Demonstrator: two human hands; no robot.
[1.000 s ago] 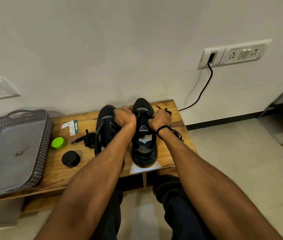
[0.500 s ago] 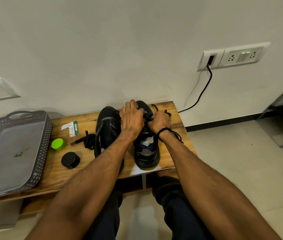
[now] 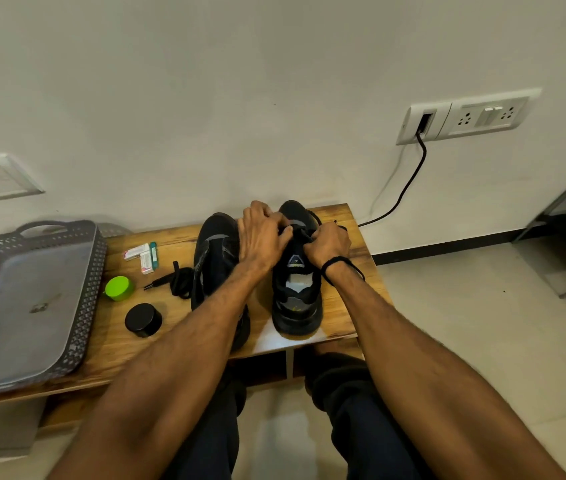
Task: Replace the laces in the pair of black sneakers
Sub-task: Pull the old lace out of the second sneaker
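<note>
Nearest are the person's knees in dark trousers, with both bare forearms reaching forward over them to a low wooden surface (image 3: 174, 242). At its near edge, towards the right end, stands the right sneaker (image 3: 297, 306), black, upright, heel towards the person and toe towards the wall. Just beside it stands the left sneaker (image 3: 214, 247), facing the same way, its heel hidden under the left forearm.

Both hands meet over the lacing of the right sneaker. The left hand (image 3: 260, 237) lies across the gap between the shoes, its grip narrow, thumb and bent fingers pinching the black lace (image 3: 300, 233). The right hand (image 3: 326, 242) is curled into a tight grip on the same lace from the other side; a black thread band (image 3: 342, 263) circles its wrist.

Left of the shoes, near the middle of the surface, sit a black round tin (image 3: 143, 319) and, farther in, a green cap (image 3: 119, 288). A loose lace (image 3: 177, 282) lies bunched against the left sneaker. Towards the far edge lie small white boxes (image 3: 141, 256).

A grey perforated tray (image 3: 91, 282) fills the left end. On the wall behind, a black cable (image 3: 409, 181) hangs from a socket plate (image 3: 465, 116).
</note>
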